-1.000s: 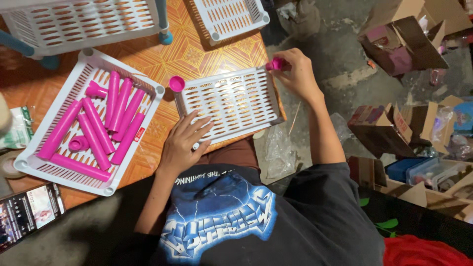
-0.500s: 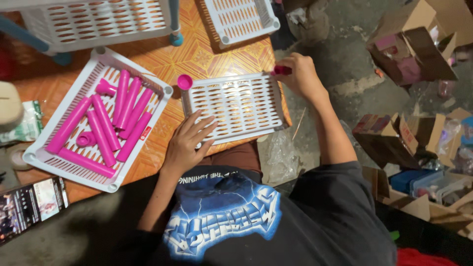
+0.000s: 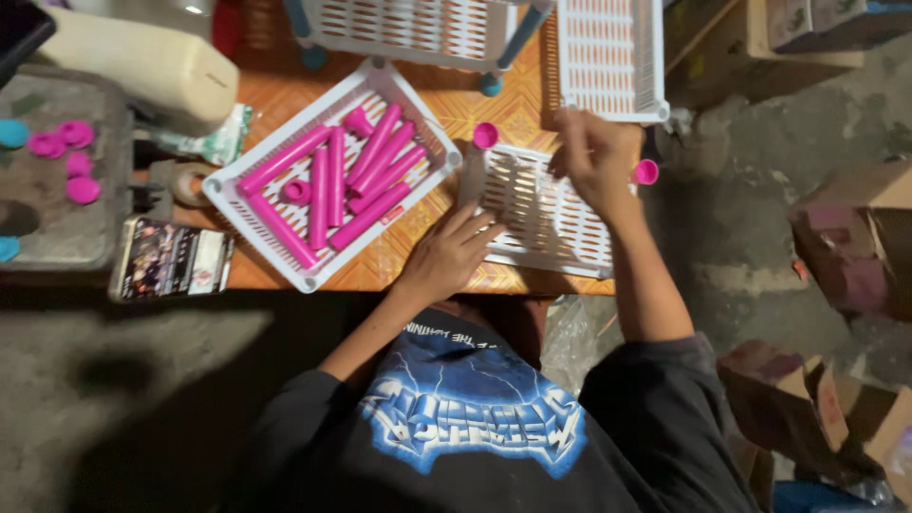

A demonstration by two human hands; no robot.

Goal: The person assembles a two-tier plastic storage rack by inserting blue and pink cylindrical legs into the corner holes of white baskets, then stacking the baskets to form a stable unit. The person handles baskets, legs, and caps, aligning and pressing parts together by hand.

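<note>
My left hand lies flat, fingers spread, on the near left edge of a shallow white slotted tray on the orange table. My right hand hovers over the tray's far right part and pinches a small pink cap at its right side. Another pink cap stands at the tray's far left corner. Left of the tray, a white basket holds several long pink tubes and a few short pink pieces.
Two more white baskets sit at the table's far side. At the left are a grey tray with pink caps, a tape roll and a printed packet. Cardboard boxes crowd the floor at right.
The view has swung and moved closer. My right hand, still pinching the pink cap, has come in from the tray's far right corner to above the tray. My left hand stays on the tray.
</note>
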